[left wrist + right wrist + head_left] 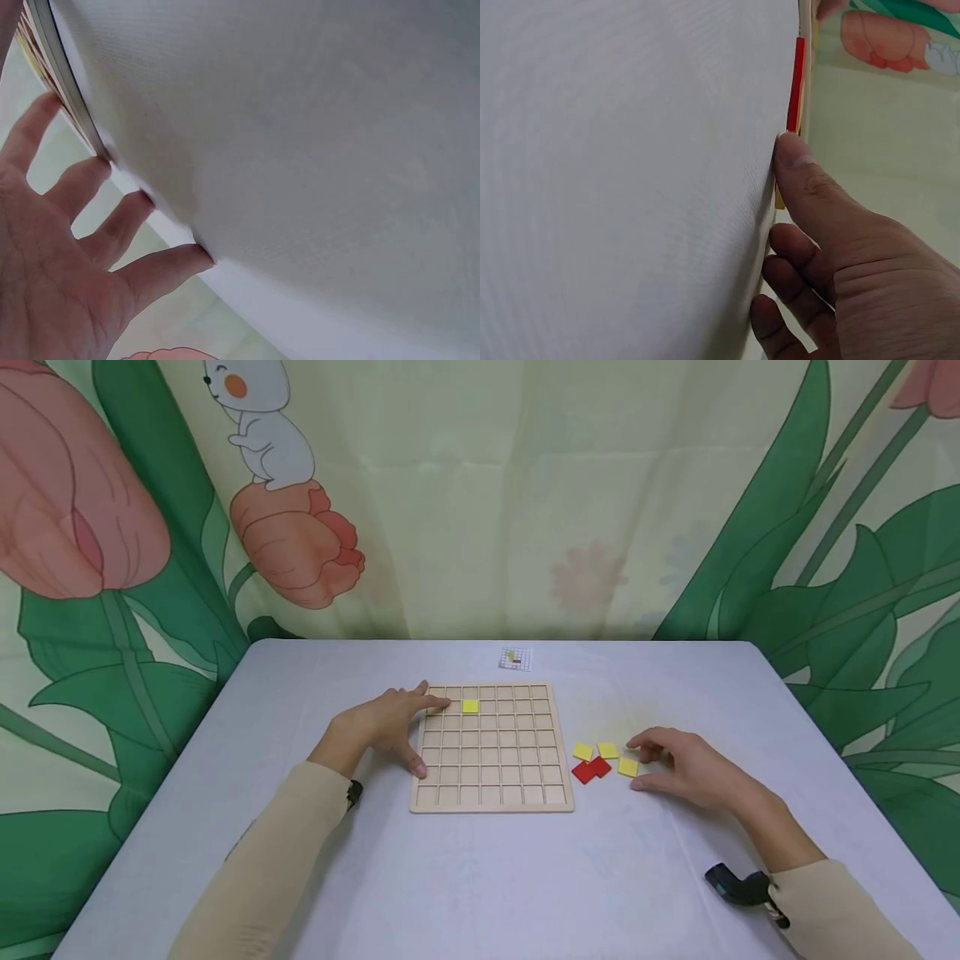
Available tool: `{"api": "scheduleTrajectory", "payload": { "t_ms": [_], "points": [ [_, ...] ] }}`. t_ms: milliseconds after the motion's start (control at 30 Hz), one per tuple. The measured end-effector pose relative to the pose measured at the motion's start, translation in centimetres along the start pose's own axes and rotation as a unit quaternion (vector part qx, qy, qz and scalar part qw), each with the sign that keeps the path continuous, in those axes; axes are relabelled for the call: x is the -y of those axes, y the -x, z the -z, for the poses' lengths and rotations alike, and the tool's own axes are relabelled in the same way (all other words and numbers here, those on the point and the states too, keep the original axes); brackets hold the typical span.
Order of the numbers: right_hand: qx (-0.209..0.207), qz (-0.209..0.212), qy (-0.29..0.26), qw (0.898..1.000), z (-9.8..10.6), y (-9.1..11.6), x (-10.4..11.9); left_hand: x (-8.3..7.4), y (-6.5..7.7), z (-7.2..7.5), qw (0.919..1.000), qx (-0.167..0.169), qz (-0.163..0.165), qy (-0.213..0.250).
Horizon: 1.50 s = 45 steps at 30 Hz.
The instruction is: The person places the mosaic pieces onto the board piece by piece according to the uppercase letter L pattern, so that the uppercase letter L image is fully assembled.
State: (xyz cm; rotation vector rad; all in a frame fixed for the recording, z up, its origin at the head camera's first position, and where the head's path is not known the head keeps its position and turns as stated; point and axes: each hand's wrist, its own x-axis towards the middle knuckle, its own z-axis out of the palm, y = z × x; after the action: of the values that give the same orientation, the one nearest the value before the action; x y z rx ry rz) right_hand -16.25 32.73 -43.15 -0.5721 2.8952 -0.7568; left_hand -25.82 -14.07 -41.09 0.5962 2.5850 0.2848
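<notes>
A square wooden grid board [491, 747] lies flat on the table, with one yellow tile [470, 706] in a compartment near its top left. My left hand [390, 727] rests along the board's left edge, thumb on the lower part and index finger over the upper left corner. In the left wrist view the fingers [82, 187] are spread, some touching the cloth. To the right of the board, my right hand [686, 764] is beside the loose tiles, thumb and fingers apart around the nearest yellow tile [627, 767]. Red tiles [585, 772] lie just left of it.
Two more yellow tiles [607, 750] lie above the red ones. Behind the board is a small printed pattern card [515, 658]. A white cloth covers the table [480, 885], and a flower-printed curtain [465, 527] hangs behind its far edge.
</notes>
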Motion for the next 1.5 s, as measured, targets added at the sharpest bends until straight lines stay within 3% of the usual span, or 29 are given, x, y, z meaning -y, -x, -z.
{"api": "scheduleTrajectory", "payload": {
  "t_ms": [467,767,1067,1200,1500],
  "points": [
    [0.017,0.007,0.011,1.000,0.3,-0.3,0.3,-0.2,0.2,0.1,1.0000,0.001,-0.002,0.004],
    [-0.020,0.064,-0.014,0.998,0.2,-0.7,0.6,-0.1,0.1,0.1,0.9999,-0.004,-0.009,0.007],
    [-0.036,0.085,-0.030,0.995,0.1,-2.7,2.0,0.0,-0.1,0.1,0.9999,0.001,-0.007,0.009],
    [-0.045,0.091,-0.032,0.994,0.0,-3.7,3.0,-0.1,-0.1,0.1,0.9997,0.005,-0.021,0.012],
    [-0.042,0.106,-0.058,0.992,-0.6,-7.5,5.8,0.2,0.0,0.1,0.9998,0.001,-0.020,-0.003]
  ]
}}
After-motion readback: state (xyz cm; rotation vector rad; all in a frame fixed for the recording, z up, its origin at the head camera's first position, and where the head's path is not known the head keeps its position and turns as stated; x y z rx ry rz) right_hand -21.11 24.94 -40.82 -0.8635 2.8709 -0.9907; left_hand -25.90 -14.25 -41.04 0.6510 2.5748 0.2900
